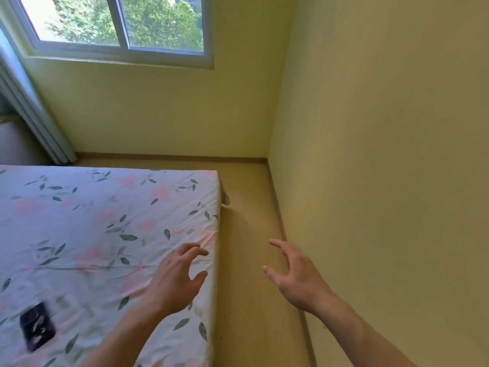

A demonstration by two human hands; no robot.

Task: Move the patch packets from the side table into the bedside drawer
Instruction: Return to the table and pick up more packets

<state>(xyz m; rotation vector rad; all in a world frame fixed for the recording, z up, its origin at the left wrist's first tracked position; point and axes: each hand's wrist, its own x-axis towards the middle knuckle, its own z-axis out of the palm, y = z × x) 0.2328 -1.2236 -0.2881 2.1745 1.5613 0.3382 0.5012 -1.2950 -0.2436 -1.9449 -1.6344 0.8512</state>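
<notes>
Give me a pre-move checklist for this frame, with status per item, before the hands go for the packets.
1. Left hand free: ok, fingers loosely spread above the bed, holding nothing.
2. Right hand free: ok, open over the floor strip beside the wall.
3. Patch packets located: not ok, none in view.
4. Side table located: not ok, not in frame.
5. Bedside drawer located and open: cannot tell, out of view.
6. Clutter near hands: ok, only a dark phone lies on the sheet, well left of the left hand.
</notes>
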